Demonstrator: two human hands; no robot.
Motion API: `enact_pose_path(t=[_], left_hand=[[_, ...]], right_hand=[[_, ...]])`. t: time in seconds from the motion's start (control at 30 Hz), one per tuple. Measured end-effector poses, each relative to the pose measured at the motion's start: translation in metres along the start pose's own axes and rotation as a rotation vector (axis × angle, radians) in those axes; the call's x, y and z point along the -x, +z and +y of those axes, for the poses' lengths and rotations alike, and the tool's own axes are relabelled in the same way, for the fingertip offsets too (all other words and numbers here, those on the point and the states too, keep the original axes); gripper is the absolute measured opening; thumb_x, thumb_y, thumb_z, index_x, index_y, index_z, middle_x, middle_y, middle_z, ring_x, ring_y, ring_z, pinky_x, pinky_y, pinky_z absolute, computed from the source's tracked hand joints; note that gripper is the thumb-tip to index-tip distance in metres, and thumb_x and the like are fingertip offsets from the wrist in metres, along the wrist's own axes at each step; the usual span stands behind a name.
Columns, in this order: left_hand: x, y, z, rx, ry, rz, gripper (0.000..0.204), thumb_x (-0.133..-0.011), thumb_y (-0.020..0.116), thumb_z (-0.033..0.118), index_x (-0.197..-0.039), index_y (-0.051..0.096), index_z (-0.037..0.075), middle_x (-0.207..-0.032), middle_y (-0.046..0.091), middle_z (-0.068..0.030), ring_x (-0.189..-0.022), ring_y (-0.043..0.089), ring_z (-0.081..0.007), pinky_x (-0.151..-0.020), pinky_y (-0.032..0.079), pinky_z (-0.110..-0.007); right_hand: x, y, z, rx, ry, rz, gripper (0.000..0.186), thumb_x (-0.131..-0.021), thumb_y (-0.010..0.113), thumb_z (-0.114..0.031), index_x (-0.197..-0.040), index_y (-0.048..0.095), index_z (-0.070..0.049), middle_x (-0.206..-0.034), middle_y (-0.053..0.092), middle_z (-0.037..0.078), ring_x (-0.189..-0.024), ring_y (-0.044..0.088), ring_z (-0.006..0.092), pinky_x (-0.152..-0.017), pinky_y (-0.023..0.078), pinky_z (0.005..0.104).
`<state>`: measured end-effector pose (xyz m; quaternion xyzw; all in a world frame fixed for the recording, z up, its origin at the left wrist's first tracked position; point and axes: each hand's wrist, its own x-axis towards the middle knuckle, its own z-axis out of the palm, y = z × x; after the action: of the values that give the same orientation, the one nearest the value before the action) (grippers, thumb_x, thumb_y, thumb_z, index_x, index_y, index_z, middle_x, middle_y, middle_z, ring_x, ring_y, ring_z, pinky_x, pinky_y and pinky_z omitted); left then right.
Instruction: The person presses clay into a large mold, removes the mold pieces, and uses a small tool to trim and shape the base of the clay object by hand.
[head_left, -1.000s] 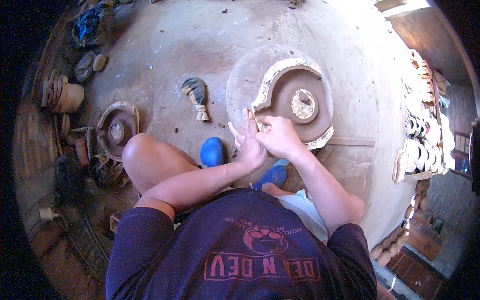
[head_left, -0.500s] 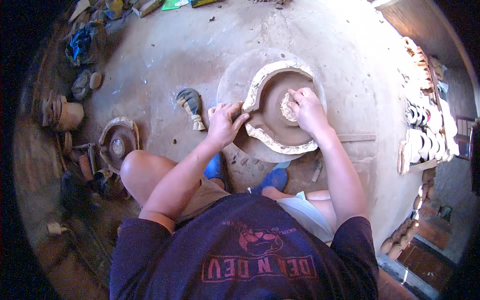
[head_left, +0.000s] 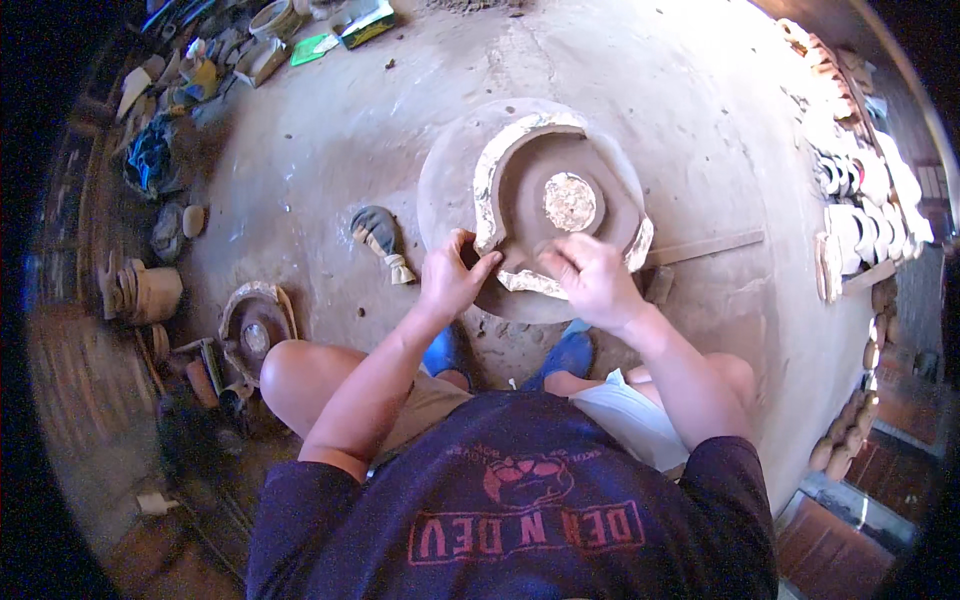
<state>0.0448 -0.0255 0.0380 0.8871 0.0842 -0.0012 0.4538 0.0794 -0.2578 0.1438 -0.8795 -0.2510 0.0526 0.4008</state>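
Note:
In front of me a brown clay form [head_left: 620,190] rests on a round grey disc [head_left: 440,180]. Its curved wall has a pale, rough rim [head_left: 497,150] with gaps on the near left and far right. A raised round hub with a whitish, cracked top [head_left: 572,203] stands inside it. My left hand [head_left: 455,278] pinches the wall's end at the near-left gap between thumb and fingers. Over the near wall, my right hand [head_left: 598,282] has its thumb and fingers drawn together; its fingertips are slightly blurred, and whatever they hold is hidden.
A tied dark cloth bundle [head_left: 380,240] lies left of the disc. A smaller ring-shaped clay form [head_left: 236,318] sits beside my left knee. A flat wooden strip [head_left: 705,248] extends to the right. Stacked curved pale pieces [head_left: 860,230] line the far right; clutter fills the left.
The clay form has turned counter-clockwise. My right hand has left the central hub and come nearer to me, over the near wall. My left hand stays at the left gap.

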Motion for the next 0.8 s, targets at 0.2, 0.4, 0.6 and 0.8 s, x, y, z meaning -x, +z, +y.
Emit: enact_pose_path(t=[0.2,0.4,0.6,0.8], left_hand=[[0.026,-0.023,0.059,0.119,0.197,-0.267,0.043,-0.104,0.062,0.042,-0.108,0.066,0.000,-0.100,0.071,-0.0262,-0.096,0.071,-0.0424,-0.082,0.055,-0.051],[0.035,-0.016,0.071,0.406,0.092,-0.658,0.045,-0.113,0.050,0.044,-0.115,0.065,0.001,-0.086,0.063,-0.0055,-0.078,0.060,-0.0147,-0.071,0.052,-0.035],[0.028,0.007,0.056,0.717,-0.082,-0.430,0.038,-0.112,0.055,0.039,-0.110,0.066,0.003,-0.083,0.061,0.0004,-0.066,0.054,-0.0094,-0.059,0.046,-0.028],[-0.027,0.006,0.008,0.271,0.143,0.161,0.028,-0.109,0.058,0.027,-0.107,0.062,0.000,-0.088,0.063,-0.0156,-0.082,0.061,-0.0289,-0.077,0.050,-0.042]], right_hand=[[0.038,0.006,-0.018,0.221,-0.207,-0.016,0.013,-0.093,0.074,-0.014,-0.096,0.072,-0.001,-0.089,0.066,0.018,-0.085,0.068,0.0382,-0.075,0.056,0.0477],[0.050,0.002,-0.029,-0.130,0.078,-0.017,0.020,-0.090,0.077,-0.011,-0.106,0.075,0.001,-0.090,0.070,0.017,-0.083,0.070,0.0345,-0.077,0.056,0.0438],[0.048,-0.011,-0.014,-0.070,0.253,0.070,0.021,-0.090,0.080,-0.015,-0.103,0.078,0.001,-0.087,0.074,0.016,-0.075,0.073,0.0270,-0.070,0.058,0.0384],[0.015,-0.027,0.018,0.104,0.191,-0.055,0.023,-0.094,0.072,-0.012,-0.112,0.078,0.002,-0.094,0.074,0.016,-0.080,0.072,0.0218,-0.074,0.057,0.0346]])
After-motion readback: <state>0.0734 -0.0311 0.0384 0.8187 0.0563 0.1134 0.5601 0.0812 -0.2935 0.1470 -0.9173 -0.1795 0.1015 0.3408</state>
